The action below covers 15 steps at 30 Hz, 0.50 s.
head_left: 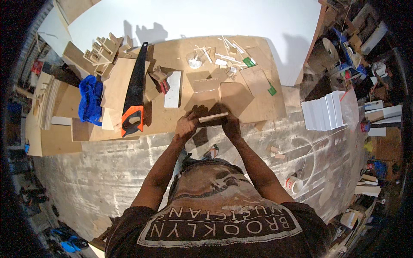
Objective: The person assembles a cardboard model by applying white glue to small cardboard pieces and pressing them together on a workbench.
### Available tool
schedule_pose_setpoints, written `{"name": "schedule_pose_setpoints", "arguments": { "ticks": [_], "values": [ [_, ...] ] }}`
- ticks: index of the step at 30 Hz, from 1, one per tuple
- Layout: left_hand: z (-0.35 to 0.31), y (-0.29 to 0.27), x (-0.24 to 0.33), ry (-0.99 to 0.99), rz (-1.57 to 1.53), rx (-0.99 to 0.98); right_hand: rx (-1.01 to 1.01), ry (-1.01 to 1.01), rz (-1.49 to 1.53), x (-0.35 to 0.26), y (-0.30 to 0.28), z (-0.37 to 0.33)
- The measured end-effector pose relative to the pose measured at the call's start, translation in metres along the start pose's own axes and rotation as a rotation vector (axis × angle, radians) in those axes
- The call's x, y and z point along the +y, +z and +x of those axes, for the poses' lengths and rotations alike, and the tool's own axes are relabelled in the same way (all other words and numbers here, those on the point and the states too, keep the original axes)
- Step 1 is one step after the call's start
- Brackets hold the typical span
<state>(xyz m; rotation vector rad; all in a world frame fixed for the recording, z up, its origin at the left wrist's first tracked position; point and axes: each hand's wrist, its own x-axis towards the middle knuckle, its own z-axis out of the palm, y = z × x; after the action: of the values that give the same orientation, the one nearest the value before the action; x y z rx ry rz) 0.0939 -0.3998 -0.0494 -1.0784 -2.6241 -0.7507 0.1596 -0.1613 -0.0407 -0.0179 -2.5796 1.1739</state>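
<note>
My left hand [187, 125] and my right hand [232, 128] grip a thin wooden board [214, 117] at its two ends, fingers closed round it. The board is seen nearly edge-on above the table's near edge, slightly higher on its right. Just beyond it, a brown flat panel [235, 97] lies on the wooden worktable [275, 103], in line with the board. To the left of my hands rests a handsaw [136, 84] with a black blade and orange handle. A white rectangular strip [173, 89] lies between the saw and the panels, beside a small red object [164, 87].
Thin offcuts [228, 56], a clear container [195, 61] and a green piece [272, 90] lie toward the back. Crumpled blue material [90, 101] and stacked boards [46, 101] stand left. White panels [322, 112] lean at right. A white bucket [294, 184] sits on the floor.
</note>
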Motion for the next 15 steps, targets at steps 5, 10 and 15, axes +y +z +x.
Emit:
{"name": "schedule_pose_setpoints", "arguments": {
  "ticks": [5, 10, 15],
  "values": [
    [0.009, -0.018, 0.018, -0.064, -0.011, -0.041, 0.002, -0.071, 0.020, 0.007, -0.001, -0.002],
    [0.009, -0.026, 0.021, -0.081, 0.056, -0.063, -0.009, -0.036, -0.001, 0.015, 0.006, -0.005],
    [0.016, -0.039, 0.023, -0.125, -0.009, -0.161, 0.127, -0.042, 0.122, 0.012, 0.010, -0.003]
  ]
}}
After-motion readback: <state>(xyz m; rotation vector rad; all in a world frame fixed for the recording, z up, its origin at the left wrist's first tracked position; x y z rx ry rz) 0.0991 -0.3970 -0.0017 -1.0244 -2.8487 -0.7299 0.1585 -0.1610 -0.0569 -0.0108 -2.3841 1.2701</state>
